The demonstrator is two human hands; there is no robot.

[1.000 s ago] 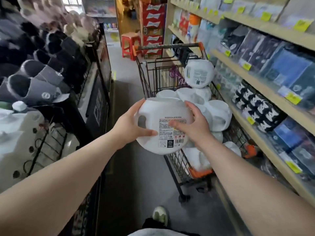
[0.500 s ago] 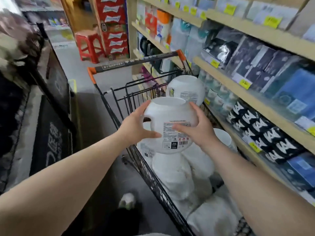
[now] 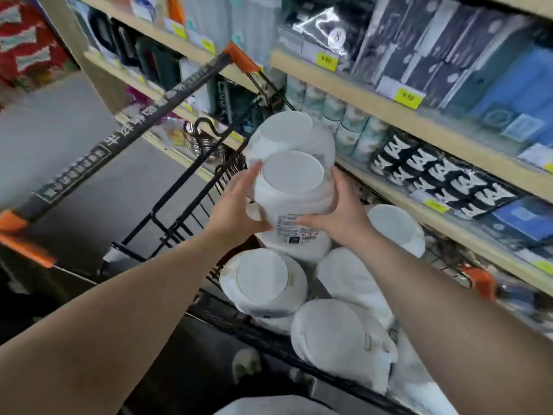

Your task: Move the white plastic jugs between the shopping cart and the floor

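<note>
1. Over the shopping cart [image 3: 239, 323] basket, mid-frame: one white jug [image 3: 294, 187] is held between both hands, with its flat base turned up toward the camera and a barcode label on the near side.
2. Left hand [image 3: 236, 205]: grips the jug's left side, fingers curled up round the wall, thumb low by the label.
3. Right hand [image 3: 338, 211]: grips the right side, fingers wrapped round the wall, thumb lying at the label's edge.
4. Second jug [image 3: 287, 133]: just behind the held one and higher in frame, base also up. Cannot tell if the two touch.
5. Below the hands, more white jugs are piled in the cart: near-left jug [image 3: 263, 283], near-right jug [image 3: 335, 333], far-right jug [image 3: 395, 226].
6. Cannot tell whether the held jug rests on the pile or hangs above it.
7. Cart handle [image 3: 134, 136]: a black bar with orange end caps, running diagonally at left.
8. Store shelves [image 3: 449, 124]: along the right, packed with goods and carrying yellow price tags [image 3: 407, 97].
9. Grey floor [image 3: 59, 130] at left. A blurred shoe [image 3: 245, 365] shows low in frame by the cart edge.
</note>
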